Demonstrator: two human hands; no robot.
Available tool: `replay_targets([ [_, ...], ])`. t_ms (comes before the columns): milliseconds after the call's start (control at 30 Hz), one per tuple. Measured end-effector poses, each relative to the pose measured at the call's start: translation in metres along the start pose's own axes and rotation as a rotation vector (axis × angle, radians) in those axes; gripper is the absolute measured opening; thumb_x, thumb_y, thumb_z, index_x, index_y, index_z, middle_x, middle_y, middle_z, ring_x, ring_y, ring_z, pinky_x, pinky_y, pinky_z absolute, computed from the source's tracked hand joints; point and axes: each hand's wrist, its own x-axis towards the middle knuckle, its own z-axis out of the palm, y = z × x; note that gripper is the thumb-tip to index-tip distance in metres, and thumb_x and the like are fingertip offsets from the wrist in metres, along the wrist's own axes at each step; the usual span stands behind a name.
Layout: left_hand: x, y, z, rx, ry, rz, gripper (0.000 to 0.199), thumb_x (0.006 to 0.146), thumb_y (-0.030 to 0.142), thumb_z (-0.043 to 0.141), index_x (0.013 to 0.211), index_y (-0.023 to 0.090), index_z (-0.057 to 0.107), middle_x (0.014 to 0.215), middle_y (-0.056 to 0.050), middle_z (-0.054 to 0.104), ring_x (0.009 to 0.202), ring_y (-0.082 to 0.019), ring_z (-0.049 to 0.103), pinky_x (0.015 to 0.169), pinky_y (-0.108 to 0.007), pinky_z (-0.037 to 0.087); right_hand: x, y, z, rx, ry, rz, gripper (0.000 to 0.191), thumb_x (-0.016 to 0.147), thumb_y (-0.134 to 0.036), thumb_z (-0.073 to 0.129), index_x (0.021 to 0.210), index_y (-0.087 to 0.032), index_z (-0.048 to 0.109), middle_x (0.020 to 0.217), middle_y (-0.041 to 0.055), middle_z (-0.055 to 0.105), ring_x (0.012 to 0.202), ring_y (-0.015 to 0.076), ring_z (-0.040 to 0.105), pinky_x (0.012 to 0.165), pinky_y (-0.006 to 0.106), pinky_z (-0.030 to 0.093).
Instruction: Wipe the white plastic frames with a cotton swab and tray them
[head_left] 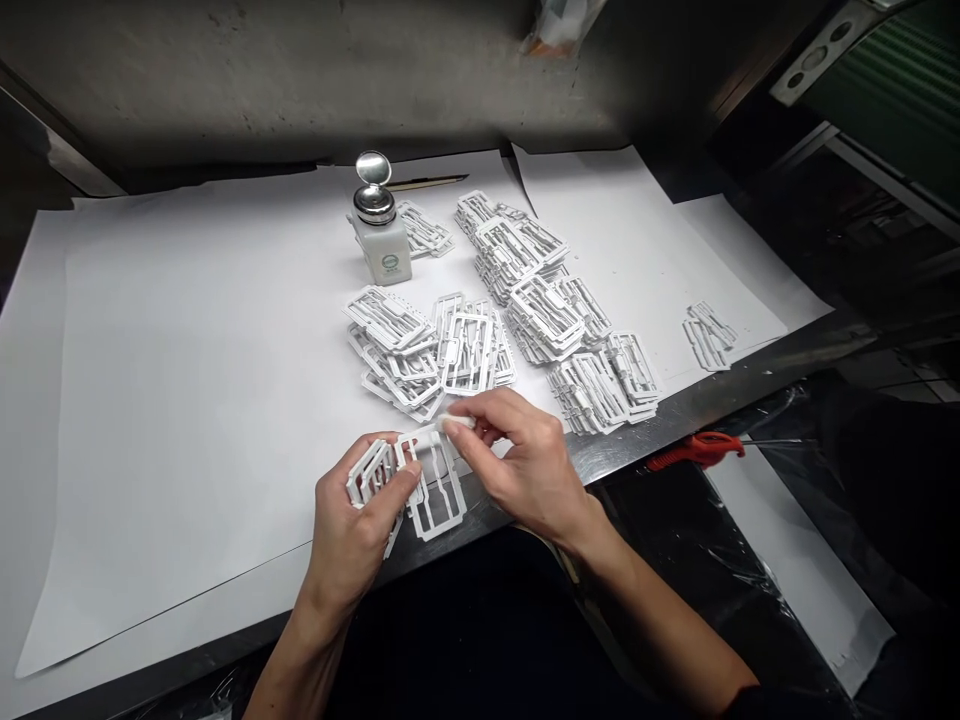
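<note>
My left hand (pixel 354 520) is closed round several thin white slotted frames, held above the table's front edge. One white frame (pixel 457 500) sticks out to the right from under my left thumb, its long openings and narrow inner bars showing. My right hand (pixel 517 455) pinches a small white wad (pixel 456 421) between thumb and fingertips, at the upper right corner of that frame. Whether the wad is cloth or cotton I cannot tell. Just beyond my hands lies a loose heap of similar white frames (pixel 469 352).
A dispenser bottle (pixel 388 250) with its metal lid raised stands behind the heap. Overlapping stacks of frames (pixel 566 310) run along the right, with a few more frames (pixel 709 335) farther right. A thin pointed tool (pixel 427 182) lies at the back. A red-handled tool (pixel 697 451) sits beyond the metal edge.
</note>
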Motion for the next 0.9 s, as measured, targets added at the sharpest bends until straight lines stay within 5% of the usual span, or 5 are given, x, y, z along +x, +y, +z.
replay_targets([
  [233,0.0,0.0,0.001,-0.06,0.008,-0.048,0.021,0.071,0.028,0.067,0.088,0.019,0.061,0.066,0.001,0.056,0.057,-0.013,0.05,0.052,-0.022,0.038,-0.009,0.001,-0.01,-0.028,-0.195,0.132,0.011,0.084,-0.022,0.054,0.083,-0.016,0.064,0.077,0.0024,0.058,0.06,0.0106,0.05,0.059,0.024,0.041],
  [367,0.003,0.001,0.001,-0.173,-0.008,-0.095,0.02,0.07,0.027,0.068,0.086,0.017,0.061,0.066,0.0,0.056,0.059,-0.014,0.052,0.053,-0.023,0.041,-0.026,0.008,-0.014,0.193,-0.312,0.388,0.03,0.087,-0.037,0.052,0.067,-0.015,0.058,0.058,-0.0022,0.047,0.051,0.0081,0.039,0.046,0.021,0.03],
  [500,0.004,0.004,0.003,-0.267,-0.046,-0.144,0.017,0.07,0.024,0.067,0.083,0.016,0.061,0.067,0.001,0.055,0.061,-0.012,0.051,0.054,-0.022,0.041,-0.039,0.012,-0.004,0.503,-0.518,0.537,0.035,0.083,-0.047,0.054,0.073,-0.014,0.06,0.056,-0.0035,0.044,0.049,0.0068,0.032,0.044,0.02,0.024],
  [767,0.007,0.01,-0.002,-0.248,0.026,-0.209,0.03,0.076,0.041,0.059,0.093,0.017,0.063,0.074,-0.002,0.06,0.063,-0.014,0.056,0.056,-0.024,0.044,-0.041,0.015,0.001,0.429,-0.484,0.529,0.038,0.087,-0.048,0.047,0.07,-0.015,0.055,0.055,-0.0029,0.042,0.048,0.0069,0.031,0.045,0.021,0.023],
  [900,0.004,0.01,0.001,0.032,0.032,-0.089,0.035,0.071,0.04,0.066,0.098,0.018,0.062,0.082,-0.003,0.063,0.074,-0.015,0.059,0.066,-0.023,0.045,-0.039,0.0,0.0,-0.018,-0.415,0.216,0.029,0.089,-0.03,0.047,0.064,-0.016,0.049,0.058,-0.0024,0.043,0.051,0.008,0.036,0.05,0.023,0.026],
])
